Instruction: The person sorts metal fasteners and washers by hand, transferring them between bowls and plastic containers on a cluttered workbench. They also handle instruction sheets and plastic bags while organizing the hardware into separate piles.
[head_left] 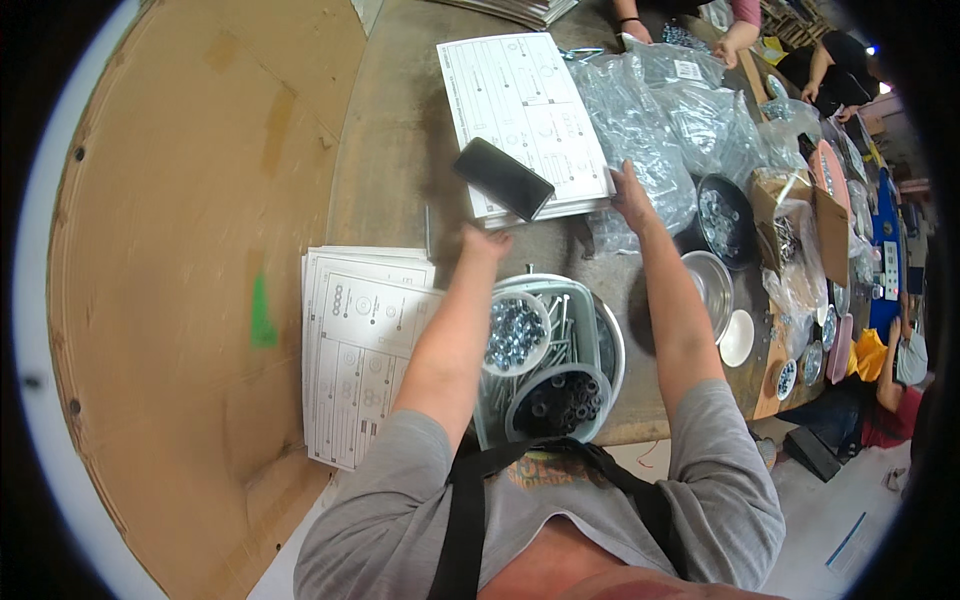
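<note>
A thick stack of printed sheets (520, 95) with line drawings of hardware lies on the worktable in front of me. On its lower left part a dark phone (505, 178) rests at a slant. My right hand (631, 198) grips the stack's lower right corner, its fingers along the side. Just below the lower left edge is my left hand (486, 241), thumb and fingers apart, holding nothing. Below my hands stands a grey tub (483, 425) with long bolts (562, 335), a white bowl of shiny metal fasteners (514, 335) and a grey bowl of black nuts or washers (565, 400).
More printed sheets (355, 350) lie left of the tub. A tall cardboard panel (200, 250) borders the left side. Clear plastic bags (640, 120), a black pan (727, 222), a metal bowl (708, 290) and an open carton (830, 230) stand rightward. Co-workers' hands (735, 40) are at the far side.
</note>
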